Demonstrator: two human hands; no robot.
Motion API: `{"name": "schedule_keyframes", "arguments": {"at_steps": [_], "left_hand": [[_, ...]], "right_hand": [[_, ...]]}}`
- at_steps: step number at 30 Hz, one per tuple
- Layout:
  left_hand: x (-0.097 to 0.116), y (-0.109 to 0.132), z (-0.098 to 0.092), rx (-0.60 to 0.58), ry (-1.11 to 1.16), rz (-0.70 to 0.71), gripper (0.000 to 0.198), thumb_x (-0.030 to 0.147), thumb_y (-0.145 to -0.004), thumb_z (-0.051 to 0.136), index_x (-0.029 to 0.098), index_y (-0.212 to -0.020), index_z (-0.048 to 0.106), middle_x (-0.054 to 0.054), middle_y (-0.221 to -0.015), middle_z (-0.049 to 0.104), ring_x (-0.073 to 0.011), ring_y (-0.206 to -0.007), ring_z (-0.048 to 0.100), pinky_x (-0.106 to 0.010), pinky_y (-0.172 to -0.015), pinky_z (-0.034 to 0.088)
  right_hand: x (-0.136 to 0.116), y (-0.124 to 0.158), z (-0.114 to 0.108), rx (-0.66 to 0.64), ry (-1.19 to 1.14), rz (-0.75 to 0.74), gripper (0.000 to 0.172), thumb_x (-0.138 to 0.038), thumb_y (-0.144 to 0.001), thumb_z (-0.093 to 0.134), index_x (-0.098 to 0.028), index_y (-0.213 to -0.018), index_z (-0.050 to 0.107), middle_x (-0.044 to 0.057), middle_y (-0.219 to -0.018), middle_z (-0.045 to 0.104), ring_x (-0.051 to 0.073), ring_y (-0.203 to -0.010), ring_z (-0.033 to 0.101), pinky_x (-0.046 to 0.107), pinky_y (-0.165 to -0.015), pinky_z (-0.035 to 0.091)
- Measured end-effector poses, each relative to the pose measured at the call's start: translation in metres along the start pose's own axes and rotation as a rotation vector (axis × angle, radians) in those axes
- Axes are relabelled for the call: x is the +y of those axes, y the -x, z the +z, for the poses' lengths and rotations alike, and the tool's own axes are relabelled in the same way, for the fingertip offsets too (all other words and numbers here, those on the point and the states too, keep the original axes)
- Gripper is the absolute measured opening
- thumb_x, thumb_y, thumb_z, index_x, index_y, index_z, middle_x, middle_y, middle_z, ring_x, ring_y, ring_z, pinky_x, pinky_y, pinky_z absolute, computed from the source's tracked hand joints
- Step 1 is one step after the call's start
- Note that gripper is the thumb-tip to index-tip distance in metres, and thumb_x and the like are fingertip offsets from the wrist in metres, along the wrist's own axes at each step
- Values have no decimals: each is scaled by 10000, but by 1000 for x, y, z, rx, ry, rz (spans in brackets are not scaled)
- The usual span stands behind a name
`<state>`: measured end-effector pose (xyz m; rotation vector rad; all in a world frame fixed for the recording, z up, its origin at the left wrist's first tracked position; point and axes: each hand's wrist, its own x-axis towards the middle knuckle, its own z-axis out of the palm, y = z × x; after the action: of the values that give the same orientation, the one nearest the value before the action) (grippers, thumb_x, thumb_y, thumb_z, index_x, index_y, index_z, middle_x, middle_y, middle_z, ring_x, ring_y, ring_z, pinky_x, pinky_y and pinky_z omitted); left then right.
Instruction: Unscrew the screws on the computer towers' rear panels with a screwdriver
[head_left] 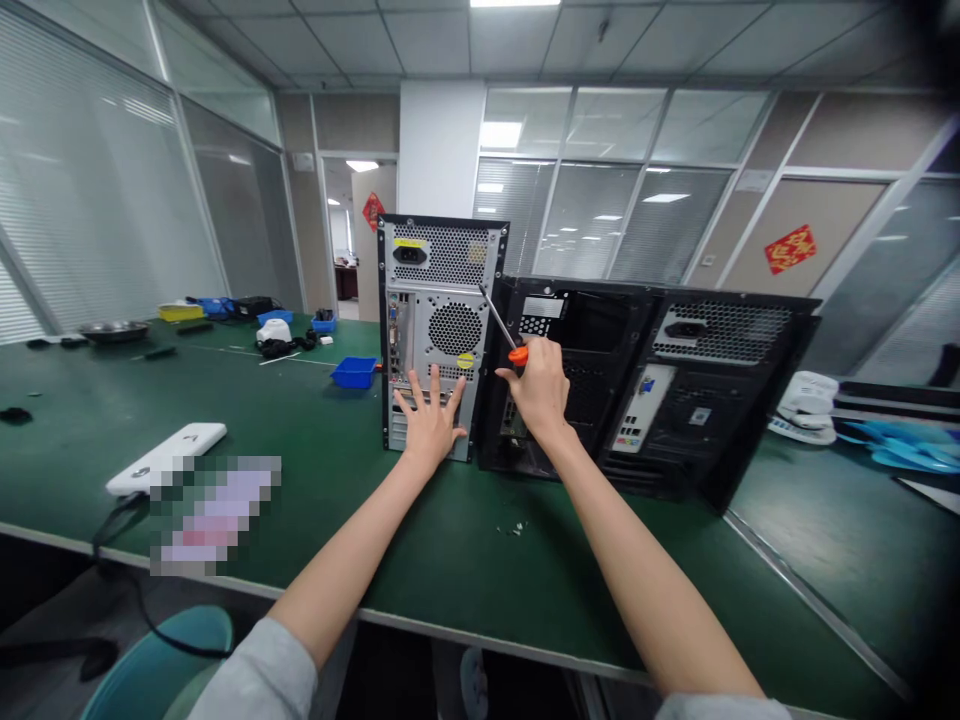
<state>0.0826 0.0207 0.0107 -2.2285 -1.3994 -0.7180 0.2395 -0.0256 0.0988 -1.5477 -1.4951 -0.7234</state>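
Note:
A silver-backed computer tower [442, 265] stands upright with its rear panel towards me. My left hand [429, 420] lies spread against the lower part of that panel. Held in my right hand [541, 390] is a screwdriver [517, 354] with an orange handle. Its shaft slants up and left, the tip near the right edge of the silver panel, below the power supply; whether it touches a screw is too small to tell. Beside it, on the right, stand black computer cases [686, 400], one of them showing an open bay.
Small white scraps [517, 528] lie on the green table [465, 560]. A white power bank [166, 458] with a cable and a blurred-out item are at left. Behind them are a blue tray [354, 373] and a metal bowl [114, 331]. A teal bin [169, 655] stands below the edge.

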Motion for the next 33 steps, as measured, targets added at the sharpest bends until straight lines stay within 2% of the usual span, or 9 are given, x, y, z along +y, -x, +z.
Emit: {"name": "schedule_keyframes", "arguments": {"at_steps": [8,15,23,29,33], "left_hand": [[-5,-34,26,-15,-24,-45,1115,524,-700,718,369,-1437,-104,-169,-1558,-126,-532,-1373,-102,-793,-992,88],[-16,-80,60,-45,-26,-87,1068,513,-709,716,353,-1462,-25,-181,-1563,-99,-531,-1379,-91,-800,-981,90],[-14,-113,97,-9,-23,-101,1077,495,-705,726,351,-1467,-22,-185,-1560,-120,-537,-1376,-91,-795,-987,73],[-12,-131,110,-30,-9,-105,1066,446,-733,714,343,-1464,-55,-184,-1561,-128,-534,-1380,-81,-779,-997,100],[-13,-142,113,-76,-2,-96,1050,417,-728,725,333,-1474,-8,-182,-1563,-128,-539,-1379,-72,-775,-998,116]], "right_hand": [[6,-3,6,11,6,0,329,-303,-782,665,-194,-1030,478,102,-1057,565,263,-1050,497,344,-632,499],[16,-10,14,24,17,-36,281,-330,-818,616,-201,-1030,483,102,-1089,591,260,-1091,491,356,-655,528],[24,-14,25,36,-2,-31,316,-308,-765,683,-210,-996,492,95,-1078,598,264,-1078,508,362,-663,537],[29,-14,29,44,-17,-41,300,-308,-769,679,-217,-980,486,94,-1071,596,262,-1067,514,357,-631,530],[32,-15,30,40,-9,-51,281,-306,-777,670,-210,-962,481,101,-1071,595,258,-1056,516,362,-663,535]]}}
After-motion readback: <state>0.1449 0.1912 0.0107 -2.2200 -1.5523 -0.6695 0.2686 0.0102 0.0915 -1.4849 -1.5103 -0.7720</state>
